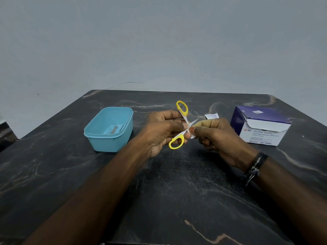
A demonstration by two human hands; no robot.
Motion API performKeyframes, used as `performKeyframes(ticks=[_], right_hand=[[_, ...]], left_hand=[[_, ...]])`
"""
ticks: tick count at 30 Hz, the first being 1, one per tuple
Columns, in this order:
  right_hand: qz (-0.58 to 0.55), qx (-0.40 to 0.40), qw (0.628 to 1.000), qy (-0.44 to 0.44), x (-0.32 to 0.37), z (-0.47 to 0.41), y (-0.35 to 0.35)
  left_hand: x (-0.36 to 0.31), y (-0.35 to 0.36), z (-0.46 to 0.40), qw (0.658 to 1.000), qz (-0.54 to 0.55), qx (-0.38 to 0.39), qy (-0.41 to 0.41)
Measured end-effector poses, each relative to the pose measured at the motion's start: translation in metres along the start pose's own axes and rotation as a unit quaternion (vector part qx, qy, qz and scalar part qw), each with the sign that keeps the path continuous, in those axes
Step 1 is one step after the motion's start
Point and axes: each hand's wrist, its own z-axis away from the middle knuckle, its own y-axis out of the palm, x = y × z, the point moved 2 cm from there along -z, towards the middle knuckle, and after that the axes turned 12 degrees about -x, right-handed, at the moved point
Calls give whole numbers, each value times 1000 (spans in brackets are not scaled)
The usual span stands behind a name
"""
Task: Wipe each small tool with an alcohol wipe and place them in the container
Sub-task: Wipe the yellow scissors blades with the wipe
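Small scissors with yellow handles [182, 107] are spread open above the middle of the dark table. My left hand [159, 133] grips them near the pivot, one handle loop up and one down. My right hand [215, 135] pinches a white alcohol wipe [192, 134] against the blades at the pivot. The light blue container [93, 131] stands to the left of my hands, with a small metal tool [116, 129] lying on its bottom.
A purple and white box of alcohol swabs [261, 126] stands open at the right. A torn swab packet [211, 116] lies on the marble-patterned table [177, 183] behind my right hand. A grey wall rises behind the table's far edge.
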Motion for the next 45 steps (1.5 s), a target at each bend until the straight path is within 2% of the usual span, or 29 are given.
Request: performKeyframes(ticks=[8, 15, 19, 23, 27, 34, 45], right_hand=[[3, 3, 1000, 6, 2, 1, -1], [-1, -1, 1000, -3, 5, 4, 2], [7, -8, 1000, 4, 4, 3, 1], [33, -41, 998, 24, 3, 0, -3], [-10, -123, 992, 20, 3, -6, -11], [-29, -184, 982, -45, 6, -10, -16], [-20, -163, 984, -66, 0, -7, -6]], left_hand=[[-2, -7, -6, 999, 14, -33, 9], [0, -1, 0, 1000, -2, -6, -7], [-2, -5, -4, 999, 9, -32, 0], [-5, -10, -7, 996, 31, -82, 14], [-6, -10, -7, 994, 32, -100, 21], [4, -1, -6, 996, -40, -68, 38], [7, 4, -3, 996, -53, -28, 72]])
